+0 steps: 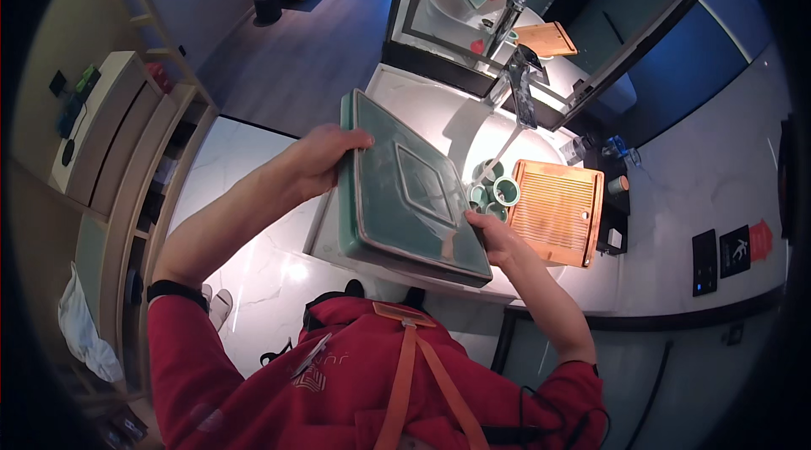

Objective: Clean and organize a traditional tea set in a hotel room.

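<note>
Both my hands hold a green rectangular tray, its underside with a raised rectangular ridge turned up, tilted over the near left edge of the white washbasin. My left hand grips its upper left edge, thumb on the underside. My right hand holds the lower right edge. Just beyond that hand, several green cups stand close together in the basin. Water runs from the chrome faucet toward the cups. Beside them a slatted wooden tea tray lies across the basin's right side.
Behind the faucet rises a framed mirror. Plastic bottles and a lidded container stand right of the basin. A shelving unit is at the left, a black bin on the floor farther off.
</note>
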A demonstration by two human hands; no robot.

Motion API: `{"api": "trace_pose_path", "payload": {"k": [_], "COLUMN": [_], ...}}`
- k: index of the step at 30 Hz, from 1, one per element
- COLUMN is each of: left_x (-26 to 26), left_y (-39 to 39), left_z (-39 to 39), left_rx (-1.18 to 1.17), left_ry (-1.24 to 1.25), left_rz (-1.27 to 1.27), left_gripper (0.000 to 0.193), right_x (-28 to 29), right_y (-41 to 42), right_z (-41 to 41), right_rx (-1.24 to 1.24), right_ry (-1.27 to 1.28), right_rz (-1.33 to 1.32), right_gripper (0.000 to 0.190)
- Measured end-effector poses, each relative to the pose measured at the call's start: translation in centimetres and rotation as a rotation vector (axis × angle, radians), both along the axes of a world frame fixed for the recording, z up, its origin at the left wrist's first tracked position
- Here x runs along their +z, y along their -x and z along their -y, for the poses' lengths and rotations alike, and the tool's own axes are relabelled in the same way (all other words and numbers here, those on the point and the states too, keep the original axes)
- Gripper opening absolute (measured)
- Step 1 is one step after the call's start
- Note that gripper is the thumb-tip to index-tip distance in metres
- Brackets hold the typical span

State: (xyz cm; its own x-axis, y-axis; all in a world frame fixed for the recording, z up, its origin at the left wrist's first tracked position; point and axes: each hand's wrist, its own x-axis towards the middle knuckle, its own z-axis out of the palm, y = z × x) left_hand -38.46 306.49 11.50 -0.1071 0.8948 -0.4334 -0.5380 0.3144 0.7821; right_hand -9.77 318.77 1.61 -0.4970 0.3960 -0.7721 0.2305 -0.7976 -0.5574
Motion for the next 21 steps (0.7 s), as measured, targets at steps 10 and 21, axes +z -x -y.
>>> {"api": "trace_pose_path", "payload": {"k": [10,21], "left_x": [0.8,-0.3], "left_y": [1.4,0.1], "left_z": [-1.3,0.6], "left_rx": [-0.069,-0.015], "left_ry": [0.085,0.172], "left_rz": [0.035,0.045], "left_gripper": [0.022,0.021], "right_x": [0.7,2.3], "right_y": [0.1,-1.4], "right_z": [1.7,3.5], "right_rx": [0.005,0.065], "right_ry": [0.107,0.053], "right_rz": [-0.01,0.064], "right_gripper": [0.032,0.035]}}
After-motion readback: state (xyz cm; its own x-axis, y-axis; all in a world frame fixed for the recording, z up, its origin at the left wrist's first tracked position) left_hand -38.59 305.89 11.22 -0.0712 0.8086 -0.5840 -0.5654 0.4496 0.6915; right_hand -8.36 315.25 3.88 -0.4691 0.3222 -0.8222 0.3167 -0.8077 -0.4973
